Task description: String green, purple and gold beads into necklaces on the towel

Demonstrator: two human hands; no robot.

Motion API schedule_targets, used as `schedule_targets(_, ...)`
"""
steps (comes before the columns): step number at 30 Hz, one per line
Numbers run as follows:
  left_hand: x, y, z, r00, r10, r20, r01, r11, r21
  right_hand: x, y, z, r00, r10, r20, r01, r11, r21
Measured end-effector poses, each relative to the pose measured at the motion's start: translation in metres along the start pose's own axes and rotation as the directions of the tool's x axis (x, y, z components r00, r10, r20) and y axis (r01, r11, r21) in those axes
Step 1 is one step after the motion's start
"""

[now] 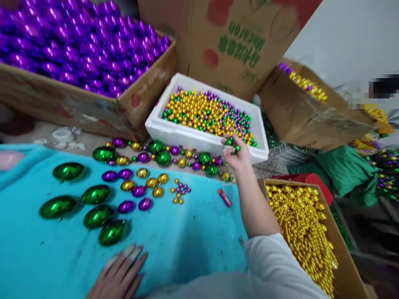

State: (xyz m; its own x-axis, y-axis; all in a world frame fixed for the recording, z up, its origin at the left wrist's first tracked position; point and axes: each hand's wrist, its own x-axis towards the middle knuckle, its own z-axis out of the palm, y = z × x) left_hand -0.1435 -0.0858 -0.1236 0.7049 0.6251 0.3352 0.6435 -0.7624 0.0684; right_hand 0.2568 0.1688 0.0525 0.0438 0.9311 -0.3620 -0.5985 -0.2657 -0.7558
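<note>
Right hand (237, 154) at the near edge of the white box (174, 132), pinching small green beads (233, 144). Left hand (120, 272) flat on the blue cloth (187, 241), well in front of the box.

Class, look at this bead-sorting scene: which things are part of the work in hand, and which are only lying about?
In the work:
right hand, pinching small green beads
white foam box of mixed beads
left hand, flat on the blue cloth
sorted beads on the cloth

Lying about:
box of purple baubles
box of gold beads
red lighter
white tape roll
</note>
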Motion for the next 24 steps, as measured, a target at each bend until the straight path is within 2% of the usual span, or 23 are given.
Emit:
schedule_targets(2, 0.006, 0.003, -0.01, 0.997, -0.027, 0.067, 0.027, 1.0, 0.0, -0.029, 0.046, 0.002, 0.98, 0.193, 0.038, -0.196, 0.974, 0.112)
schedule_targets(4, 0.011, 0.008, -0.017, 0.991, -0.07, 0.116, 0.071, 0.997, -0.008, -0.053, 0.091, 0.003, 0.942, 0.336, 0.025, -0.334, 0.922, 0.198)
schedule_targets(7, 0.014, 0.014, -0.021, 0.977, -0.116, 0.176, 0.12, 0.993, -0.011, -0.081, 0.141, 0.0, 0.904, 0.426, -0.041, -0.396, 0.869, 0.297)
schedule_targets(9, 0.013, 0.015, -0.022, 0.974, -0.124, 0.191, 0.128, 0.992, -0.011, -0.094, 0.16, -0.003, 0.903, 0.426, -0.059, -0.383, 0.859, 0.34)
schedule_targets(12, 0.013, 0.016, -0.023, 0.972, -0.123, 0.201, 0.126, 0.992, -0.003, -0.104, 0.171, -0.007, 0.919, 0.391, -0.047, -0.349, 0.864, 0.362)
schedule_targets(19, 0.011, 0.016, -0.021, 0.974, -0.122, 0.19, 0.12, 0.992, 0.023, -0.106, 0.167, -0.019, 0.943, 0.328, -0.054, -0.302, 0.914, 0.272)
schedule_targets(22, 0.009, 0.016, -0.02, 0.976, -0.122, 0.182, 0.12, 0.992, 0.025, -0.098, 0.171, -0.025, 0.965, 0.211, -0.156, -0.205, 0.977, 0.053)
schedule_targets(23, 0.009, 0.016, -0.019, 0.977, -0.122, 0.177, 0.12, 0.992, 0.023, -0.094, 0.173, -0.026, 0.971, 0.106, -0.214, -0.128, 0.988, -0.092)
schedule_targets(24, 0.008, 0.016, -0.019, 0.977, -0.125, 0.173, 0.123, 0.992, 0.019, -0.089, 0.176, -0.028, 0.965, -0.043, -0.258, -0.03, 0.962, -0.272)
